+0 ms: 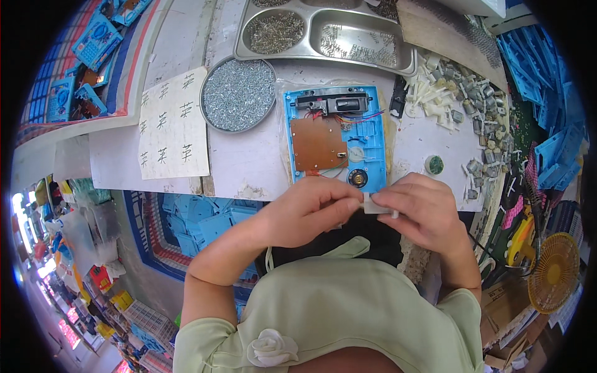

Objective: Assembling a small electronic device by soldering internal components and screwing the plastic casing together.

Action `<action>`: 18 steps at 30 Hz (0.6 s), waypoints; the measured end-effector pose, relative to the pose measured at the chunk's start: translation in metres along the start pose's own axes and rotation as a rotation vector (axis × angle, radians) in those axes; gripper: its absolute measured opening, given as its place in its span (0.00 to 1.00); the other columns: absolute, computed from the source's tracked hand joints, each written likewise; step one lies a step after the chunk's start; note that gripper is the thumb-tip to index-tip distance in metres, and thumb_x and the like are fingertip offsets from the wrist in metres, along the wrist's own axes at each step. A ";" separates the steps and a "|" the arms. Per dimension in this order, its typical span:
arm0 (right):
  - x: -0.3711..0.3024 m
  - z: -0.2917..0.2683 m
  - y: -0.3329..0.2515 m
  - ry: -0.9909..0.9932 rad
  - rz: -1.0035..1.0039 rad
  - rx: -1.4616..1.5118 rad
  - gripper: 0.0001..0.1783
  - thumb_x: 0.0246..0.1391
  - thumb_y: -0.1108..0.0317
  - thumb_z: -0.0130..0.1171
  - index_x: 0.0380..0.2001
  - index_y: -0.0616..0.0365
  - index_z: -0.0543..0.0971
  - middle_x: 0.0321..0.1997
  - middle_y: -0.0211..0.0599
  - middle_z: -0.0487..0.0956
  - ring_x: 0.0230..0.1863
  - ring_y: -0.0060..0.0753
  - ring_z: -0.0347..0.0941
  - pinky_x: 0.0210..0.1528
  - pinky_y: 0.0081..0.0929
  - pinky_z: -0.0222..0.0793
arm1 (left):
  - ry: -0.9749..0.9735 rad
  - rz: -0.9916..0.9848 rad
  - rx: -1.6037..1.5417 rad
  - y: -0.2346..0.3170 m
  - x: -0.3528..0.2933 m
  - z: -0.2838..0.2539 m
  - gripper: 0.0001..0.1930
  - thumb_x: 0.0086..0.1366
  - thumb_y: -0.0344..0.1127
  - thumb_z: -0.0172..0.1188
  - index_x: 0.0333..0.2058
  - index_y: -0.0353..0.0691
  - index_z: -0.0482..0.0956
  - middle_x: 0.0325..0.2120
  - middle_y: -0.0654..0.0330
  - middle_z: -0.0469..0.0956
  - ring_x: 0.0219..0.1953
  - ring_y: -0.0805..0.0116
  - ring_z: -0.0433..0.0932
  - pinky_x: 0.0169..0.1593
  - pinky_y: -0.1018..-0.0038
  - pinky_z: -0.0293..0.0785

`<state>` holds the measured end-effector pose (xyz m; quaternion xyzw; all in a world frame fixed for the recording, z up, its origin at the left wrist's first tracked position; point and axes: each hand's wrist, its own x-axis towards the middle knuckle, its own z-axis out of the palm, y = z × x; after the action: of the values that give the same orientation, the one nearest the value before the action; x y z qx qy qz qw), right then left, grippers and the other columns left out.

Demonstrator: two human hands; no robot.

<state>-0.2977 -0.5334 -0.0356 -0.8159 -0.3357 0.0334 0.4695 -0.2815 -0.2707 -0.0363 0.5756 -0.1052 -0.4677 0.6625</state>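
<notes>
White plastic piece is held just off the near edge of the blue casing, pinched in the right hand's fingers; the left hand's press together at its end, their grip unclear. A loose pinch could drop it past the table; reaching over might snag coloured wires.

Assembly workshop, round tray of metal bits, piled motors, blue plastic casings

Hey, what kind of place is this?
Likely an assembly workshop: an open blue casing with a brown board lies on the bench, a round dish holds small metal parts, and blue plastic pieces are piled nearby.
</notes>
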 end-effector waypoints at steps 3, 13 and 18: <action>-0.016 -0.012 0.007 -0.016 0.183 0.251 0.18 0.52 0.76 0.68 0.48 0.63 0.82 0.45 0.43 0.86 0.42 0.44 0.83 0.45 0.33 0.77 | 0.112 0.292 0.500 0.007 0.014 -0.010 0.10 0.72 0.31 0.59 0.47 0.33 0.81 0.28 0.59 0.79 0.24 0.70 0.76 0.30 0.73 0.71; -0.060 -0.013 0.013 0.319 0.473 0.826 0.19 0.61 0.73 0.63 0.54 0.71 0.77 0.52 0.49 0.83 0.54 0.34 0.80 0.59 0.33 0.73 | 0.171 0.346 1.472 0.015 0.061 0.006 0.05 0.60 0.31 0.63 0.29 0.36 0.80 0.24 0.55 0.80 0.29 0.53 0.83 0.31 0.62 0.79; -0.055 -0.016 0.015 0.296 0.477 0.757 0.20 0.61 0.72 0.64 0.54 0.71 0.77 0.51 0.46 0.83 0.52 0.31 0.79 0.58 0.31 0.72 | 0.276 0.349 1.385 0.012 0.070 0.007 0.04 0.60 0.29 0.63 0.28 0.36 0.78 0.24 0.53 0.80 0.30 0.52 0.83 0.31 0.60 0.79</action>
<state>-0.3266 -0.5824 -0.0531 -0.6378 -0.0325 0.1436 0.7560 -0.2429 -0.3281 -0.0516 0.8914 -0.3830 -0.1046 0.2184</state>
